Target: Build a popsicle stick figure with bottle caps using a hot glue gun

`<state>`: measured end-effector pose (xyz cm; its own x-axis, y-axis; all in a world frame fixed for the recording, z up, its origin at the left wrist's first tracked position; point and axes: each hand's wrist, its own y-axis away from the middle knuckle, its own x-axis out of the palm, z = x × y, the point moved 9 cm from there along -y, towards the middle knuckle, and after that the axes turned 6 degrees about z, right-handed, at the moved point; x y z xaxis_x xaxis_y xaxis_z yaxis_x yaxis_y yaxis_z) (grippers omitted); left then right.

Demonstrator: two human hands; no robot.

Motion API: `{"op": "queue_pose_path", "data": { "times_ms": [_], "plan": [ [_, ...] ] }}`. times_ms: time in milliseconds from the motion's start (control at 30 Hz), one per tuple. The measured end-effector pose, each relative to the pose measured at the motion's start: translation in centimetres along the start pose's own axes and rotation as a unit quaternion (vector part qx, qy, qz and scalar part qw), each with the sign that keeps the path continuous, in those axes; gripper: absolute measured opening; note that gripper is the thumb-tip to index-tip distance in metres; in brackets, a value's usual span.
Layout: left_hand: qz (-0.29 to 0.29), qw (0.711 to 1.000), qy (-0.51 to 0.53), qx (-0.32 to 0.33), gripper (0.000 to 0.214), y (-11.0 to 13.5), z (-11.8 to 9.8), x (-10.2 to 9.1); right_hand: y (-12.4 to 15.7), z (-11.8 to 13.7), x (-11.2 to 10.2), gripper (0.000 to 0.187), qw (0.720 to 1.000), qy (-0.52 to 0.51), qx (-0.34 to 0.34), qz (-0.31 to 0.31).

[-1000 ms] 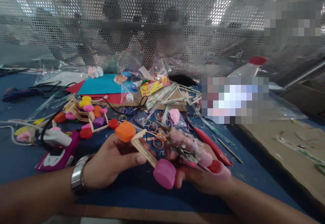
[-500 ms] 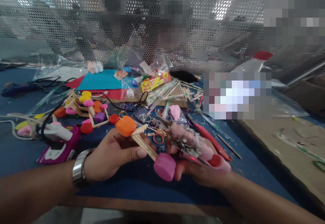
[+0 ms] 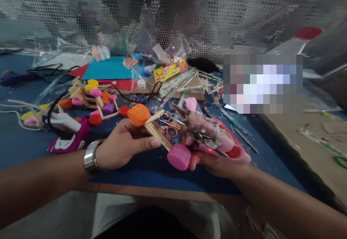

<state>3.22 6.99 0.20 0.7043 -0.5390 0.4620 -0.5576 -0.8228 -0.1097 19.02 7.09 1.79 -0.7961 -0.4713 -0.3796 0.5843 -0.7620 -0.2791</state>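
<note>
My left hand (image 3: 120,147), with a metal watch at its wrist, pinches a small frame of wooden sticks (image 3: 159,135) between thumb and fingers. An orange block-like piece (image 3: 138,114) sits on the frame's upper end and a pink rounded piece (image 3: 179,157) on its lower end. In my right hand (image 3: 208,162) is a pink hot glue gun (image 3: 221,143), smeared with dried glue, a red light glowing on its side. Its nozzle points toward the stick frame, apart from it as far as I can see. The gun hides most of my right fingers.
Stick models with coloured pieces (image 3: 100,103) lie at the left, by a purple box (image 3: 72,136) and a white plug (image 3: 65,121). Behind are blue paper (image 3: 107,68), a yellow carton (image 3: 169,71) and loose sticks (image 3: 189,82). Cardboard (image 3: 292,141) covers the right side.
The view has tilted down, so the table and both hands appear higher. Both hands keep their grips, the stick frame and glue gun staying in nearly the same relation.
</note>
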Motion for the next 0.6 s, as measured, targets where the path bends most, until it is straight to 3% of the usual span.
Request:
{"op": "queue_pose_path", "data": {
  "times_ms": [600],
  "plan": [
    [-0.008, 1.0, -0.02, -0.005, 0.013, -0.19, 0.16, -0.06, -0.11, -0.3, -0.03, 0.037, 0.996, -0.082, 0.029, -0.019]
  ]
}}
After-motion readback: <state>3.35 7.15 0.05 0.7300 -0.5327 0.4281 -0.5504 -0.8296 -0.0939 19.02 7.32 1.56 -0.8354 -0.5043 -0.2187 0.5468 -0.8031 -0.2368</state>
